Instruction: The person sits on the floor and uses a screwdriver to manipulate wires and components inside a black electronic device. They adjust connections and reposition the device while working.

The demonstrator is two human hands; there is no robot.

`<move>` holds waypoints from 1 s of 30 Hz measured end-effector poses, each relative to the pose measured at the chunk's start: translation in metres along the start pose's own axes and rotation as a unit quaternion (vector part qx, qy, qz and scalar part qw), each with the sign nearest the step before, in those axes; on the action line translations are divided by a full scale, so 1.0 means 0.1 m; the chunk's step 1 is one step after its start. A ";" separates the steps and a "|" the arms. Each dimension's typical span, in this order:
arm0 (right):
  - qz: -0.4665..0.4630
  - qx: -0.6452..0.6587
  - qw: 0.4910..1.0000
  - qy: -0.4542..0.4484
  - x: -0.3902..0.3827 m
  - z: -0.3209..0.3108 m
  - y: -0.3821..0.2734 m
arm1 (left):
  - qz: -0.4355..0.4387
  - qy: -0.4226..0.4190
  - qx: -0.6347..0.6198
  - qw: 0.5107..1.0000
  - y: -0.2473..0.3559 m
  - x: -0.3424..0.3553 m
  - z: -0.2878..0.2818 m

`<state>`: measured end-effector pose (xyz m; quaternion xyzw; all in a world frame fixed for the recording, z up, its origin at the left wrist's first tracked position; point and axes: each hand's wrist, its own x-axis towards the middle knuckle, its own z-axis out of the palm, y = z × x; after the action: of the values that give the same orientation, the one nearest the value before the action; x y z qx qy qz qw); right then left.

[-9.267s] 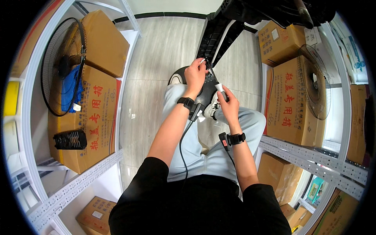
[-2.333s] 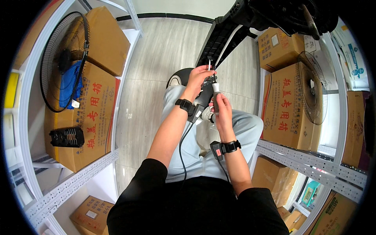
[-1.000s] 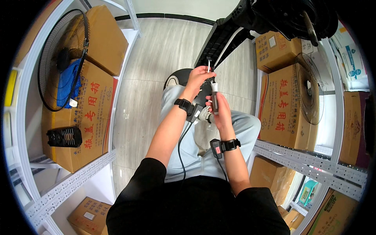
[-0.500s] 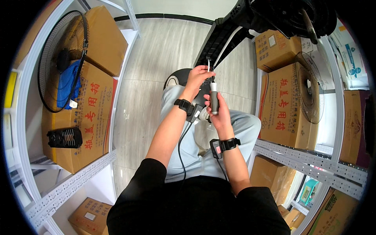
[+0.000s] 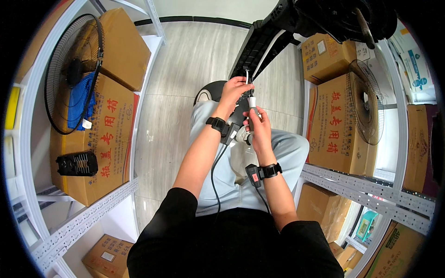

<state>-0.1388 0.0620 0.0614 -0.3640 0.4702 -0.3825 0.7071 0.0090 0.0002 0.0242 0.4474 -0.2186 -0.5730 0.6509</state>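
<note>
A screwdriver with a white-and-grey handle [image 5: 252,102] is gripped in my right hand [image 5: 260,127], its white collar pointing up toward my left hand. Fingers wrap most of the grey part. My left hand [image 5: 233,96] is closed in a pinch just above the screwdriver, beside the lower end of a black fan stand [image 5: 245,54]. What the left fingertips pinch is too small to make out. A white cable [image 5: 269,52] runs along the stand and down to these fingers. Under my hands is a dark round base [image 5: 215,88], partly hidden.
Shelving flanks me. On the left are cardboard boxes [image 5: 121,46], a black wire fan guard [image 5: 50,78] and a small black vented housing [image 5: 77,163]. On the right, another fan guard [image 5: 381,104] leans on a box [image 5: 324,134]. The dark fan body [image 5: 324,23] looms at upper right.
My right hand has moved up the screwdriver, and its fingers now cover most of the grey handle. The right wrist has turned slightly. My left hand stays nearly in place.
</note>
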 end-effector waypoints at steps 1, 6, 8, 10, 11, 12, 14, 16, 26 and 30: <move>-0.007 -0.024 1.000 0.010 -0.01 0.02 0.00 | 0.002 0.001 0.002 1.000 0.00 0.00 -0.01; -0.007 -0.023 1.000 0.010 -0.01 0.03 0.01 | 0.003 -0.006 -0.011 1.000 -0.01 0.00 0.00; 0.010 0.034 0.999 -0.005 -0.02 0.03 -0.02 | 0.005 -0.003 -0.008 1.000 -0.01 0.00 -0.01; 0.024 0.086 0.995 -0.033 0.01 -0.01 0.02 | 0.006 -0.001 -0.001 1.000 -0.01 0.00 -0.01; 0.031 0.112 0.992 -0.047 0.02 -0.04 0.04 | 0.007 0.000 0.005 1.000 -0.01 0.00 0.00; 0.035 0.121 0.991 -0.049 0.02 -0.03 0.03 | 0.008 0.002 0.011 1.000 -0.01 0.00 -0.01; 0.043 0.139 0.988 -0.054 0.00 -0.02 0.02 | 0.012 -0.001 0.000 1.000 -0.01 -0.01 -0.01; 0.019 0.059 0.998 -0.019 -0.02 0.02 0.01 | 0.016 -0.005 -0.006 1.000 -0.01 -0.01 0.00; 0.038 0.109 0.992 -0.051 0.03 -0.05 -0.01 | 0.088 0.040 0.043 0.994 -0.08 0.00 0.03; -0.001 -0.035 0.999 -0.009 -0.02 0.07 -0.05 | 0.102 0.036 0.067 0.992 -0.08 0.01 0.00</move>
<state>-0.1337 0.0624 0.0691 -0.3928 0.4764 -0.3629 0.6979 0.0050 0.0000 0.0170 0.4856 -0.2772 -0.4712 0.6821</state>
